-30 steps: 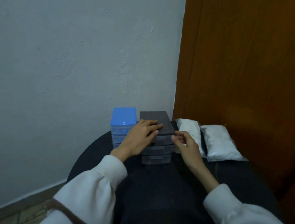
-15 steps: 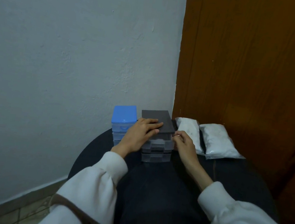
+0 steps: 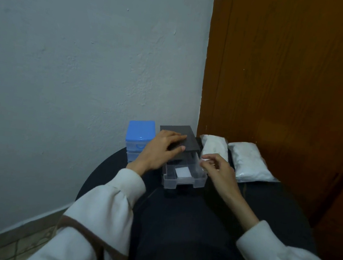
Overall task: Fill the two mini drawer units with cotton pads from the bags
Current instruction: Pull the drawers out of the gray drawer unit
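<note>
With my left hand flat on the grey drawer unit, I'd lower the cotton pad pinched in my right hand onto the pad in the open drawer just left of it

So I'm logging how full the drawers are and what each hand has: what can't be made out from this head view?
- Lower drawers of the grey drawer unit: hidden beneath its pulled-out top drawer, which shows one white pad.
- Blue drawer unit: partly covered by the left hand; contents unreadable.
- Right hand: something small and white at its fingertips, too blurred to identify.
- Two bags: whether opened cannot be told.
</note>
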Demonstrator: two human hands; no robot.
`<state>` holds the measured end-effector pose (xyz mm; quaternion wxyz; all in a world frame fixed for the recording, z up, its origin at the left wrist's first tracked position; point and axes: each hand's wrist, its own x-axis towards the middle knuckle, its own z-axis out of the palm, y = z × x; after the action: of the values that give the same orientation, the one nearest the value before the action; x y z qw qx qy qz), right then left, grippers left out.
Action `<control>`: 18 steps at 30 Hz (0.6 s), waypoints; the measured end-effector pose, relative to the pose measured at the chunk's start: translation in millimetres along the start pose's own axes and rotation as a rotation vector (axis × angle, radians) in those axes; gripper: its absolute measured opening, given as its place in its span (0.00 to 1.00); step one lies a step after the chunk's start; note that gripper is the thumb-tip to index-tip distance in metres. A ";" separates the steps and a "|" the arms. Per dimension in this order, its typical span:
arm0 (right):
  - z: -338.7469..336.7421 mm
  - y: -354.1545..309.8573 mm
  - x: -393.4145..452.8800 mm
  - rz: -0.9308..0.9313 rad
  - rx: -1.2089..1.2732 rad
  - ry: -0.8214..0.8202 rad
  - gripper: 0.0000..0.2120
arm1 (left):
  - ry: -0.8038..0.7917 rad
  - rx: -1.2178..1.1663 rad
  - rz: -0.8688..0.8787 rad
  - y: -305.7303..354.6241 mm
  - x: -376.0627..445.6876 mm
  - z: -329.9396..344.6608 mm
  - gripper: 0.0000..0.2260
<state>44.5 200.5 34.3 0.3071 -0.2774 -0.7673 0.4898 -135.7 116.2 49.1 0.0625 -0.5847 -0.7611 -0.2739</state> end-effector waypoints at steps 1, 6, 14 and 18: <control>2.4 -4.2 5.1 0.013 -0.021 0.006 0.10 | 0.015 -0.021 -0.004 0.0 3.8 -0.6 0.19; 18.9 -15.4 19.6 0.061 -0.152 0.034 0.13 | -0.111 -0.068 -0.082 -0.8 17.6 4.0 0.22; 26.2 -7.0 9.2 -0.019 -0.364 -0.007 0.14 | -0.117 -0.077 -0.091 -3.2 14.5 9.3 0.22; 26.5 -8.4 3.9 -0.027 -0.381 -0.004 0.15 | -0.135 -0.068 -0.098 -2.3 14.5 9.6 0.22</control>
<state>21.2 184.8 34.0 0.2538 -0.3194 -0.8505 0.3320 -140.1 132.9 46.2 -0.0224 -0.5655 -0.7816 -0.2623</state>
